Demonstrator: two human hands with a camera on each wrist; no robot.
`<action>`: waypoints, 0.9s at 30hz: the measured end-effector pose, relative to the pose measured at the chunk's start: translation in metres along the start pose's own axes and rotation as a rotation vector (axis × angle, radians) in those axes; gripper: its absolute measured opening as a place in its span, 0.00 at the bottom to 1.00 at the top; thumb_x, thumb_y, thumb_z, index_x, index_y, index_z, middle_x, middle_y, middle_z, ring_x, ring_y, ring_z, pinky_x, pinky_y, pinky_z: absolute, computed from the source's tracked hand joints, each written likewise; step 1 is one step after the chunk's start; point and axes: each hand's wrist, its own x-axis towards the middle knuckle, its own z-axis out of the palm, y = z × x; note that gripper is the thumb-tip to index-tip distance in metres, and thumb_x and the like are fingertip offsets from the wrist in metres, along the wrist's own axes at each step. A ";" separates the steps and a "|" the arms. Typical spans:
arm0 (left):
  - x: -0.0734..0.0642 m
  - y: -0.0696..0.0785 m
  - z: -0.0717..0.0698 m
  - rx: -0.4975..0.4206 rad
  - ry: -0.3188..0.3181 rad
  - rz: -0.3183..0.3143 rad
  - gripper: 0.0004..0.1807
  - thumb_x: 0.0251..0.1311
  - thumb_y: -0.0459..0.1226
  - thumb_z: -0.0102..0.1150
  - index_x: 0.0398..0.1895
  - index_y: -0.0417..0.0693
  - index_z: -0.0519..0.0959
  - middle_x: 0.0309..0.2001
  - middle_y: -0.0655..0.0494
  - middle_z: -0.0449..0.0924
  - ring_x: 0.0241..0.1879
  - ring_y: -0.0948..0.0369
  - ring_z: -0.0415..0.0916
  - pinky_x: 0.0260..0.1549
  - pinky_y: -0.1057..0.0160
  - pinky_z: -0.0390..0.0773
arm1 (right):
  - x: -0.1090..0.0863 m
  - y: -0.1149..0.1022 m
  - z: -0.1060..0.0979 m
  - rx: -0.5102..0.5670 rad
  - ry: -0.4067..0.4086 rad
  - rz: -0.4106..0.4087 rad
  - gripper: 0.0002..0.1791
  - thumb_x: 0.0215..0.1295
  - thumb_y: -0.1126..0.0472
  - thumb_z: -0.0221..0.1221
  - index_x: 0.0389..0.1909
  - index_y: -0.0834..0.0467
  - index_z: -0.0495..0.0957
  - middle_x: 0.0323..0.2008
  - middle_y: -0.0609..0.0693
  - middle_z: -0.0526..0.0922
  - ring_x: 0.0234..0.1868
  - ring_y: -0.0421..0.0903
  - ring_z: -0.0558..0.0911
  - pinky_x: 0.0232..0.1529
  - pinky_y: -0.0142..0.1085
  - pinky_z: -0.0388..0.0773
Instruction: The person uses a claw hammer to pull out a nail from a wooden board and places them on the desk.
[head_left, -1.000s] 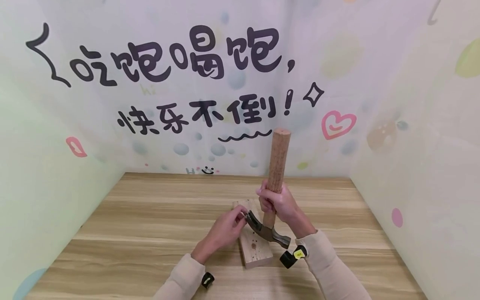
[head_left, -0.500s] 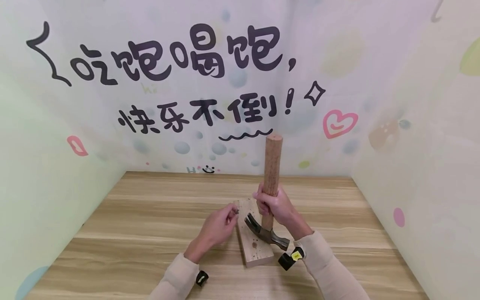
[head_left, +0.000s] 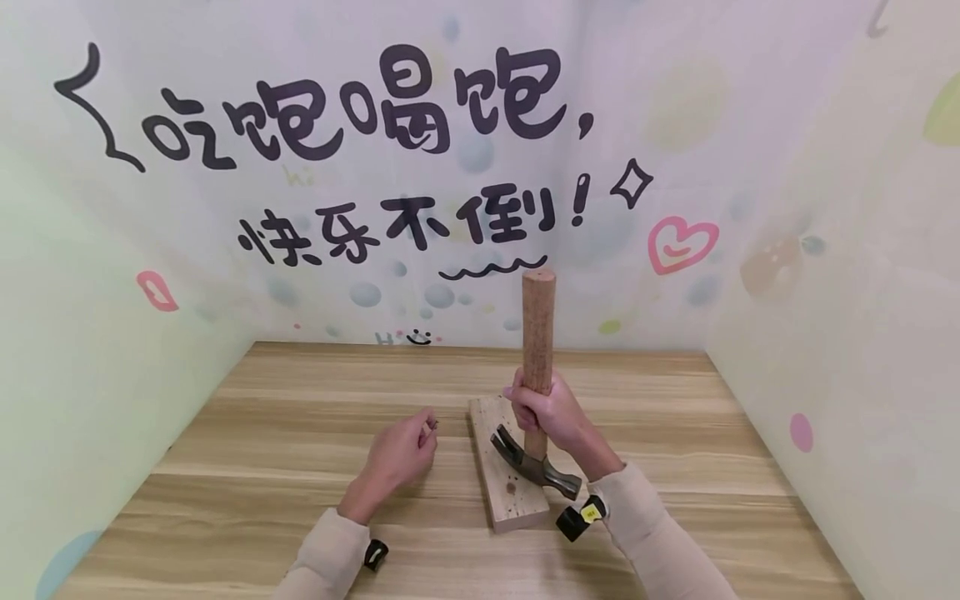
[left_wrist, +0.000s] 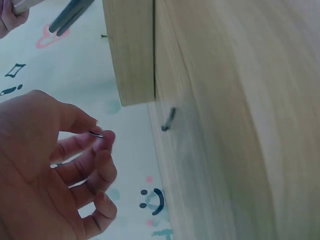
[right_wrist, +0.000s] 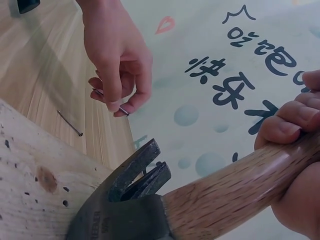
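Note:
My right hand (head_left: pixel 551 408) grips the wooden handle of a claw hammer (head_left: pixel 537 333), low down near the head. The hammer's head hangs lowest, over the wooden board (head_left: pixel 517 508), and the handle points up. In the right wrist view the claw (right_wrist: pixel 145 170) is close to the camera. Left of the board, my left hand (head_left: pixel 397 450) pinches a thin nail (right_wrist: pixel 125 111) between thumb and index finger. Its other fingers are loosely curled in the left wrist view. Another nail (left_wrist: pixel 169 120) lies on the table near the board.
Several small holes and a dark knot (right_wrist: pixel 46 179) mark the board. A small nail-like piece (left_wrist: pixel 104 36) sticks out beside the board in the left wrist view. The wood-grain table (head_left: pixel 300 392) meets a printed back wall (head_left: pixel 420 308) and side walls.
My left hand has moved left, away from the hammer's claw and the board, with the nail between its fingertips. The hammer's handle has swung slightly left and stands more upright.

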 end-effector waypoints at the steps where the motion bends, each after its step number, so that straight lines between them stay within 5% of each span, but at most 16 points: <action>1: 0.000 -0.002 0.001 0.014 -0.002 -0.007 0.02 0.61 0.33 0.60 0.36 0.45 0.79 0.14 0.68 0.64 0.14 0.69 0.60 0.16 0.68 0.61 | 0.000 0.000 0.000 -0.002 0.001 0.001 0.16 0.68 0.68 0.53 0.23 0.67 0.60 0.10 0.49 0.61 0.10 0.42 0.60 0.13 0.36 0.60; 11: -0.004 -0.013 0.004 0.111 -0.054 -0.102 0.06 0.59 0.32 0.61 0.26 0.49 0.76 0.19 0.61 0.72 0.20 0.63 0.67 0.18 0.62 0.67 | -0.001 0.003 0.003 -0.024 -0.014 -0.048 0.14 0.67 0.71 0.51 0.22 0.67 0.61 0.10 0.53 0.60 0.10 0.48 0.57 0.12 0.38 0.58; 27: -0.003 -0.013 0.005 0.192 -0.127 -0.184 0.13 0.59 0.32 0.57 0.18 0.49 0.69 0.18 0.58 0.69 0.20 0.60 0.67 0.18 0.58 0.67 | -0.004 0.005 0.001 -0.026 -0.023 -0.059 0.14 0.66 0.70 0.52 0.22 0.68 0.61 0.11 0.57 0.58 0.10 0.46 0.59 0.12 0.36 0.59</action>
